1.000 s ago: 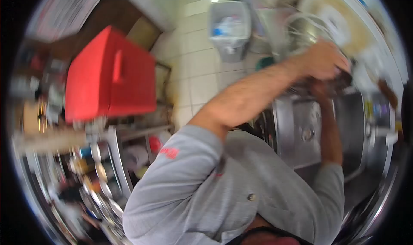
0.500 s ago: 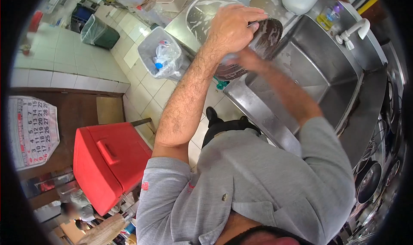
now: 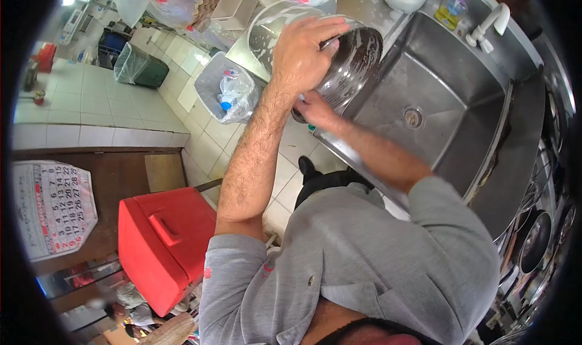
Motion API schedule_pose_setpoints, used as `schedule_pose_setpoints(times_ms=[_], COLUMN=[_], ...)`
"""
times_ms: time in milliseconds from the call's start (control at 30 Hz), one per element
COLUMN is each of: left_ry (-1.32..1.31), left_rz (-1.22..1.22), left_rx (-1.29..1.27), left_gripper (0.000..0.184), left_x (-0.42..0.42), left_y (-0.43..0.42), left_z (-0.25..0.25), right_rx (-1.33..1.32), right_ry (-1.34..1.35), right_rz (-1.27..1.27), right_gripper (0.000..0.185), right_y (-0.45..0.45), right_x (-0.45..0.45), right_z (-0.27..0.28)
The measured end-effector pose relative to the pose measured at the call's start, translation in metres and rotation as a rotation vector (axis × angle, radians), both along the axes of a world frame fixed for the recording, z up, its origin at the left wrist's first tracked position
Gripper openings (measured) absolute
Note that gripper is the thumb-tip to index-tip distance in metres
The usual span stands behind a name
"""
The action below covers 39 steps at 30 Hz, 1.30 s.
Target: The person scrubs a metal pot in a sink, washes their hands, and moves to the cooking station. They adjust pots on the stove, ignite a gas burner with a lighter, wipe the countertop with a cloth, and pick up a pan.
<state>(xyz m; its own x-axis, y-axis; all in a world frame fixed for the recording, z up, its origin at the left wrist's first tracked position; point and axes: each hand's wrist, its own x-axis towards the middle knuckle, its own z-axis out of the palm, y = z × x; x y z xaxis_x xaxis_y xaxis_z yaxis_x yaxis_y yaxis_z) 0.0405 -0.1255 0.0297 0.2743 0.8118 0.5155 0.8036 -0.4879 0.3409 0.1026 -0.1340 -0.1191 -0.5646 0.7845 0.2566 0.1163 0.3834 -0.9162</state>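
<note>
A large round metal pot [image 3: 357, 63], tilted and streaked with white suds, is held over the left edge of the sink [image 3: 418, 84]. My left hand [image 3: 303, 53] grips its upper rim, fingers laid across the edge with the thumb lower down. My right hand [image 3: 318, 110] is closed at the pot's near lower side, just below my left wrist. A pale bit of something shows at those fingers, too small to name. A small green thing [image 3: 311, 127] peeks out under the pot, mostly hidden.
A faucet [image 3: 488, 29] and a yellow soap bottle [image 3: 451, 9] stand behind the sink. Left of the pot is a lined grey bin [image 3: 209, 84] with plastic bottles. A red cooler box [image 3: 163, 242] is at my left, and pans [image 3: 535, 242] are at the right.
My right hand has moved down and left along the pot and is less blurred. The pot has shifted slightly left in view, with my left hand still on its rim.
</note>
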Motion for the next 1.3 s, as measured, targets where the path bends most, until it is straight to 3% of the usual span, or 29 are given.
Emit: schedule_pose_setpoints(times_ms=[33, 67, 133, 200, 233, 300, 367, 433, 500, 567, 600, 667, 733, 800, 833, 867, 900, 967, 1000, 1067, 1100, 1167, 1200, 1267, 1300], left_ry=[0.012, -0.002, -0.036, -0.019, -0.011, 0.029, 0.012, 0.003, -0.025, -0.031, -0.029, -0.03, -0.035, -0.052, -0.067, -0.032, -0.031, -0.349, -0.353, -0.785, -0.792, -1.074, -1.168, -1.303, -1.429], left_rz=[-0.016, -0.018, -0.025, -0.059, -0.074, -0.123, -0.125, -0.124, -0.063, -0.053, -0.045, -0.043, 0.0, -0.004, 0.0, -0.015, -0.019, 0.036, 0.027, 0.171, 0.167, 0.174, 0.171, 0.109, 0.06], left_rx=[-0.017, -0.055, -0.089, -0.097, -0.11, -0.099, -0.118, -0.134, -0.151, -0.16, -0.13, -0.112, -0.109, -0.124, -0.151, -0.109, -0.109, -0.12, -0.111, -0.28, -0.274, -0.3, -0.329, -0.363, -0.406], left_gripper=[0.026, 0.026, 0.027, 0.028, 0.028, 0.029, 0.029, 0.03, 0.031, 0.031, 0.031, 0.031, 0.031, 0.032, 0.033, 0.034, 0.034, 0.033, 0.033, 0.032, 0.032, 0.031, 0.032, 0.033, 0.033], left_x=[-0.001, 0.0, 0.002, 0.006, 0.009, 0.01, 0.008, 0.01, 0.011, 0.013, 0.015, 0.019, 0.023, 0.021, 0.017, 0.011, 0.003, -0.012, -0.02, -0.034, -0.038, -0.044, -0.041, -0.036, -0.033], left_y=[-0.003, -0.003, 0.003, 0.005, 0.005, 0.011, 0.012, 0.011, 0.006, 0.003, 0.006, 0.002, 0.007, 0.005, 0.003, 0.002, 0.003, 0.008, 0.01, 0.008, 0.01, 0.017, 0.019, 0.035, 0.043], left_z=[-0.002, -0.001, 0.003, 0.007, 0.008, 0.01, 0.009, 0.007, 0.008, 0.01, 0.009, 0.005, 0.007, 0.007, 0.008, 0.009, 0.012, 0.024, 0.031, 0.045, 0.043, 0.033, 0.028, 0.013, 0.006], right_rx=[0.05, 0.402, 0.801, 0.825, 0.276, -0.25, -0.088, -0.006, 0.208, 0.536, 0.545, 1.044, 0.533, 0.065, -0.192, -0.317, -0.316, -0.041, 0.023, 0.145, 0.262, 0.628, 0.633, 0.86, 0.865], right_ry=[0.036, -0.277, -0.701, -0.802, -0.104, 0.611, 0.562, 0.538, -0.109, -0.736, -0.739, -0.819, -0.707, -0.165, -0.037, -0.098, -0.096, -0.233, -0.311, -0.435, -0.555, -0.499, -0.507, -0.457, -0.474], right_rz=[0.059, -0.003, -0.086, -0.121, -0.142, -0.173, -0.29, -0.356, -0.275, -0.038, -0.041, -0.407, -0.17, -0.244, -0.11, 0.058, 0.054, 0.103, 0.093, 0.061, 0.034, -0.127, -0.133, -0.671, -0.69], right_gripper=[0.048, 0.046, 0.042, 0.041, 0.042, 0.043, 0.04, 0.038, 0.033, 0.032, 0.032, 0.037, 0.031, 0.036, 0.045, 0.05, 0.05, 0.052, 0.05, 0.048, 0.046, 0.043, 0.043, 0.047, 0.047], right_y=[0.002, 0.021, 0.097, 0.12, 0.109, 0.096, 0.083, 0.058, 0.015, 0.052, 0.068, 0.078, 0.062, 0.016, 0.006, -0.008, -0.012, -0.01, -0.008, -0.014, -0.017, -0.015, -0.018, -0.021, -0.024], right_x=[0.001, 0.015, 0.031, 0.026, 0.01, -0.034, -0.095, -0.089, -0.011, 0.06, 0.064, 0.068, 0.035, -0.011, -0.017, 0.006, 0.011, 0.021, 0.029, 0.061, 0.077, 0.096, 0.104, 0.115, 0.113], right_z=[-0.006, -0.013, -0.011, -0.008, -0.012, -0.027, -0.064, -0.06, -0.013, 0.004, 0.004, -0.011, -0.023, -0.012, -0.004, 0.047, 0.046, 0.048, 0.049, 0.088, 0.107, 0.121, 0.124, 0.128, 0.126])
